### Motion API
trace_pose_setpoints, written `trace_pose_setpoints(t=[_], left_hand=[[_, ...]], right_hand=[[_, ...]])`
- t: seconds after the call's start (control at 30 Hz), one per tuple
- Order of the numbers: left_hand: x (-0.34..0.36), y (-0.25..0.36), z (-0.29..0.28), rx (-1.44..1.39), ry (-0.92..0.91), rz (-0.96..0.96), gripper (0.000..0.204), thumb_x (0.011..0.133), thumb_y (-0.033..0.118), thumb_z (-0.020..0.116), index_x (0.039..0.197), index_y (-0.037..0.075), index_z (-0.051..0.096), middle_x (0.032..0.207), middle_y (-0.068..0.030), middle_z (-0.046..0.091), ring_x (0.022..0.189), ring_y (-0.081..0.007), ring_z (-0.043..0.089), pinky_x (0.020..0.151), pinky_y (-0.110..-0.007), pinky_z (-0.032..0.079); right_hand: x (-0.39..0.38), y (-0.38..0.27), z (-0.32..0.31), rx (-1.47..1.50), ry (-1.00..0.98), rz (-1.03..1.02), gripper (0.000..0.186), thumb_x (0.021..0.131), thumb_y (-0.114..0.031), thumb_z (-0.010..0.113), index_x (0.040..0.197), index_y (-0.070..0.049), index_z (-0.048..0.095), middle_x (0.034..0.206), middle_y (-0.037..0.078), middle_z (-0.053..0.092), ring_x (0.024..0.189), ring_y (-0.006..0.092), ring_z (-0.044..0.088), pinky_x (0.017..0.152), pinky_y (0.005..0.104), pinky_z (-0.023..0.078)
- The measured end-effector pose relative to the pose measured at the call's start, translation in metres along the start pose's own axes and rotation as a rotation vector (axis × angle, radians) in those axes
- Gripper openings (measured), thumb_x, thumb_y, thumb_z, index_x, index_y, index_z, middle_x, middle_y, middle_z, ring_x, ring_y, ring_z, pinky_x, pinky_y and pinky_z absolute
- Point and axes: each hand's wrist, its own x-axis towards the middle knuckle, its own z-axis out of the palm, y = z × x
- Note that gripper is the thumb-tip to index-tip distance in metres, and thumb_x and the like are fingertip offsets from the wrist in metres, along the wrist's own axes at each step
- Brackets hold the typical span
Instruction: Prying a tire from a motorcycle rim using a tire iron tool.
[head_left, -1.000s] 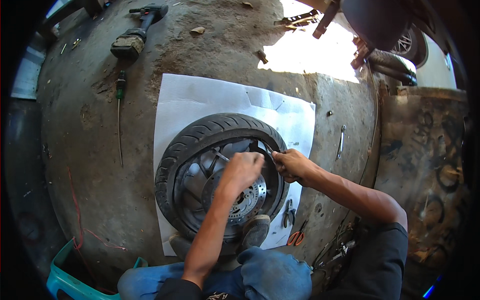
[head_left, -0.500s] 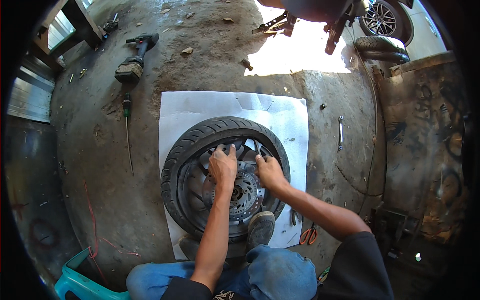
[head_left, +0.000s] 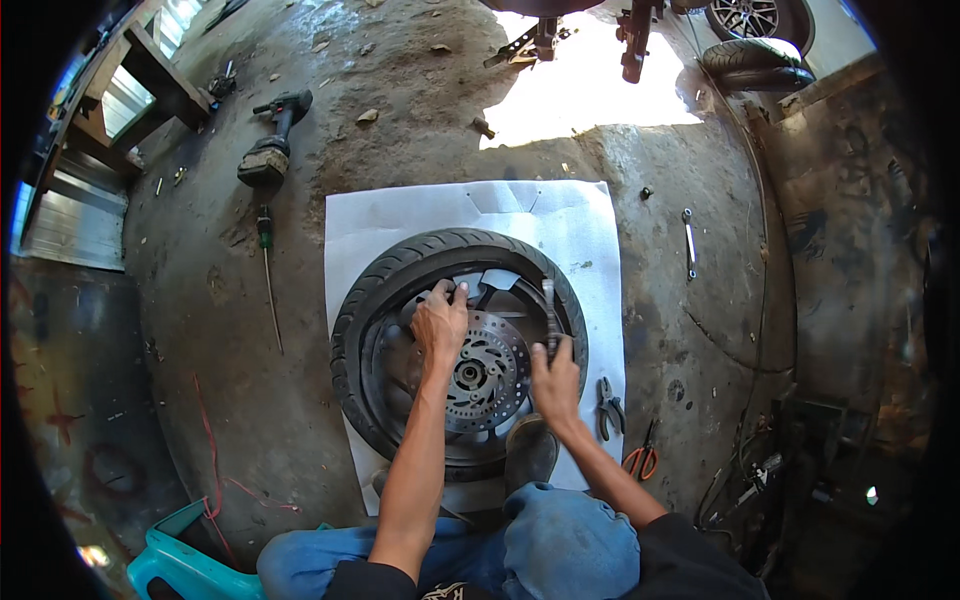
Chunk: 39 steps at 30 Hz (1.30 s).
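A motorcycle wheel [head_left: 366,275] with a black tyre lies flat on a white sheet [head_left: 390,208]. Its perforated brake disc [head_left: 510,352] faces up. My left hand [head_left: 438,322] reaches over the far part of the wheel with bent fingers at the rim's inner edge; what they pinch there, if anything, is hidden. On the right side of the wheel, my right hand [head_left: 556,375] is closed round a slim metal hand tool [head_left: 550,305] with a dark shaft and a paler tip, pointing away from me. The tool's exact kind is unclear. My shoe [head_left: 530,450] rests at the wheel's near edge.
Pliers [head_left: 611,410] and orange-handled scissors [head_left: 642,460] lie to the right, with a wrench [head_left: 689,243] farther off. A cordless power tool [head_left: 276,140] and a long screwdriver [head_left: 267,255] lie on the left. A teal plastic stool [head_left: 170,560] stands at the near left.
My right hand has drawn back and to the right with the tool, away from the far spokes, uncovering pale gaps there. My left hand stays at the far rim.
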Motion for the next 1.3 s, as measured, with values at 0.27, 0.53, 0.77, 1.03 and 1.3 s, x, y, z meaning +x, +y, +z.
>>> trace_pose_setpoints(t=[0.27, 0.53, 0.77, 1.03, 1.3], left_hand=[[-0.025, -0.007, 0.030, 0.026, 0.222, 0.267, 0.040, 0.099, 0.033, 0.062, 0.107, -0.005, 0.069, 0.097, -0.0251, 0.071, 0.104, -0.0409, 0.063, 0.104, -0.054, 0.037], [-0.068, 0.070, 0.019, -0.498, -0.098, 0.325, 0.037, 0.102, 0.033, 0.055, 0.094, -0.003, 0.059, 0.075, -0.0248, 0.063, 0.070, -0.0399, 0.066, 0.069, -0.049, 0.050], [-0.022, 0.071, 0.062, -0.114, -0.238, 0.181, 0.045, 0.096, 0.037, 0.056, 0.089, -0.004, 0.073, 0.084, -0.0331, 0.069, 0.087, -0.0504, 0.069, 0.081, -0.055, 0.054], [-0.016, 0.086, 0.070, -0.009, -0.214, 0.160, 0.056, 0.101, 0.049, 0.051, 0.090, 0.000, 0.077, 0.081, -0.0314, 0.070, 0.083, -0.0527, 0.068, 0.081, -0.055, 0.054], [-0.018, 0.059, 0.083, 0.359, -0.161, 0.361, 0.072, 0.104, 0.060, 0.044, 0.077, 0.001, 0.077, 0.070, -0.0264, 0.069, 0.069, -0.0462, 0.070, 0.075, -0.053, 0.056]], right_hand=[[0.020, 0.027, -0.078, -0.002, -0.074, -0.068, 0.040, 0.105, -0.021, 0.057, 0.137, 0.003, 0.058, 0.090, 0.024, 0.072, 0.077, 0.0273, 0.070, 0.072, 0.0415, 0.052], [0.026, 0.011, -0.131, -0.096, -0.125, 0.029, 0.034, 0.097, -0.025, 0.070, 0.119, 0.001, 0.069, 0.081, 0.019, 0.073, 0.073, 0.0210, 0.070, 0.068, 0.0368, 0.053], [0.091, -0.030, -0.152, -0.322, -0.403, 0.012, 0.043, 0.098, -0.037, 0.068, 0.117, 0.001, 0.076, 0.073, 0.014, 0.069, 0.067, 0.0187, 0.064, 0.067, 0.0378, 0.052], [0.189, -0.047, -0.140, -0.556, -0.755, -0.043, 0.032, 0.093, -0.042, 0.071, 0.105, -0.016, 0.084, 0.069, 0.004, 0.066, 0.062, 0.0140, 0.059, 0.057, 0.0337, 0.048], [0.252, -0.094, -0.131, -0.637, -1.083, 0.245, 0.026, 0.096, -0.037, 0.068, 0.104, -0.018, 0.084, 0.058, -0.010, 0.045, 0.046, 0.0045, 0.029, 0.042, 0.0259, 0.020]])
